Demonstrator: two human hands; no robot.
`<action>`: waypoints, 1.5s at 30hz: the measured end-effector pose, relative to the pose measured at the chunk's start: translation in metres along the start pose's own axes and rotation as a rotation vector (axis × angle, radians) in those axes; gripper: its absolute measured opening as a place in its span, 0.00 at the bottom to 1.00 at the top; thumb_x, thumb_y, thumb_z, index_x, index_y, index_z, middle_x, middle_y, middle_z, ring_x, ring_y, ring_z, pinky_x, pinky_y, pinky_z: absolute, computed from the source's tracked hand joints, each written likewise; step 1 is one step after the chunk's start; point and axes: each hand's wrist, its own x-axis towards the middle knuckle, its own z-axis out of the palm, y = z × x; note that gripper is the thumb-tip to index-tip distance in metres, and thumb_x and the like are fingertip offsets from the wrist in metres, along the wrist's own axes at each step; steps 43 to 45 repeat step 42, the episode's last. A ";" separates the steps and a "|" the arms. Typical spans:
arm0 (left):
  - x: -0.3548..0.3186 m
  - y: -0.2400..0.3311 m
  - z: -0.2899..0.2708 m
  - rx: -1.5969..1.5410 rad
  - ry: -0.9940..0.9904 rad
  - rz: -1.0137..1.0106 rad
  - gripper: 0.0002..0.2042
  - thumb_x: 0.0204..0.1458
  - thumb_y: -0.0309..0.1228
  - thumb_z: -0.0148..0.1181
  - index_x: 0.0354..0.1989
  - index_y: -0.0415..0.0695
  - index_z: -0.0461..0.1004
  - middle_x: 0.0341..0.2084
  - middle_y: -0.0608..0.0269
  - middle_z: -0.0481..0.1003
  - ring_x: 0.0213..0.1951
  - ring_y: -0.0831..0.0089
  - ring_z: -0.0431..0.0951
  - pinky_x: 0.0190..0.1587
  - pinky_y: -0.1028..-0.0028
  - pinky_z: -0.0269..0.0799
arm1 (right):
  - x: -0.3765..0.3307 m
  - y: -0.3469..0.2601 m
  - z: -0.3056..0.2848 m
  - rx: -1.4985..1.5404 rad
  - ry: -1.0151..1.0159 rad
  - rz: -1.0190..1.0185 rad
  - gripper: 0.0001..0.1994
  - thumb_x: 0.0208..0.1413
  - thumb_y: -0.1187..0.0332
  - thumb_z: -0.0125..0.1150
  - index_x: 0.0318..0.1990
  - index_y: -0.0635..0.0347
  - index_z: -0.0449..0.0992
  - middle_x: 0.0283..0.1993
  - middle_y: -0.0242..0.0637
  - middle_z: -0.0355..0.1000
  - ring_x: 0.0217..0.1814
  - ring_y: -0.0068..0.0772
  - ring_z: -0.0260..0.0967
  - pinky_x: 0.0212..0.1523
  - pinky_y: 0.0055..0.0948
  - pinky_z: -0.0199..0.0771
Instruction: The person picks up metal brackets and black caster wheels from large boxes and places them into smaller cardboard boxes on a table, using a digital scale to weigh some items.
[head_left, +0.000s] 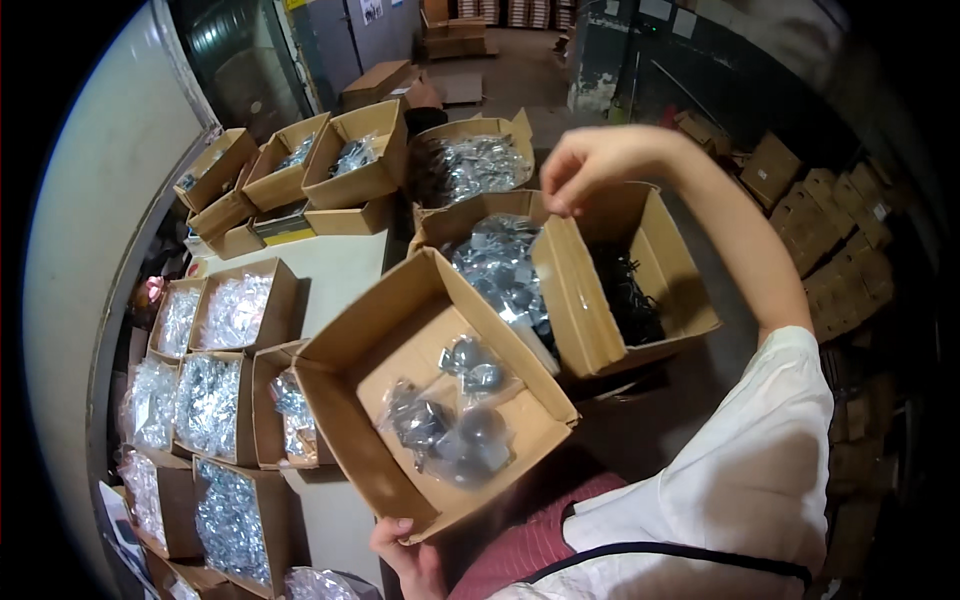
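My left hand point(412, 560) grips the near corner of an open cardboard box point(365, 300), thumb over the rim, and the box is tilted towards me. Inside it lie several clear plastic bags of grey round parts point(470, 440). My right arm reaches forward, and my right hand point(598, 170) is curled with fingertips together at the top corner of a box wall point(575, 290). Whether anything is pinched there is hidden. Left of that wall, a larger carton point(435, 230) holds bagged grey discs point(500, 265); to its right, a carton point(675, 250) holds black parts point(625, 295).
Boxes of bagged metal parts point(208, 405) line the left side of the pale table point(340, 285). More cartons point(355, 155) stand at its far end, beside a round-looking carton of metal pieces point(470, 165). Stacked cardboard boxes point(835, 240) fill the right side.
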 end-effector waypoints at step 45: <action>-0.075 -0.203 -0.021 0.105 0.323 0.227 0.10 0.34 0.27 0.59 0.28 0.44 0.72 0.24 0.64 0.73 0.30 0.69 0.75 0.36 0.70 0.72 | -0.080 0.065 0.016 -0.243 -0.078 -0.077 0.05 0.46 0.76 0.58 0.23 0.67 0.79 0.21 0.47 0.76 0.21 0.37 0.78 0.20 0.28 0.80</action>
